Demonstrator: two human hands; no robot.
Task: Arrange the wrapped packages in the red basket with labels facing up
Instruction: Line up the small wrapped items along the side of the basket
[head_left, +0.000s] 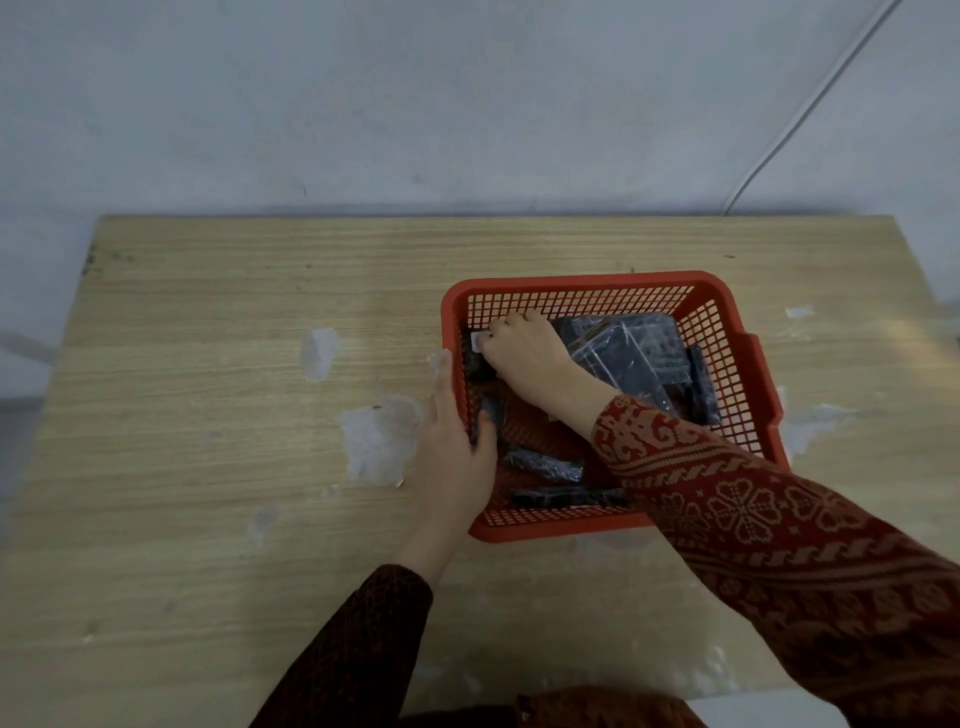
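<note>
The red basket (582, 283) sits on the table, right of centre, with several dark wrapped packages inside. My left hand (457, 447) grips its left wall, thumb inside the rim. My right hand (530, 351) reaches into the far left corner and is closed on a small dark package (475, 364) with a white label at its top edge. A large package in clear shiny wrap (628, 353) lies at the back right. Two narrow dark packages (543, 464) lie near the front wall. My right forearm hides part of the basket's inside.
The wooden table (234, 364) has pale worn patches left of the basket and near its right side. A grey wall rises behind the table's far edge. A thin cable (810, 104) runs down the wall at the upper right.
</note>
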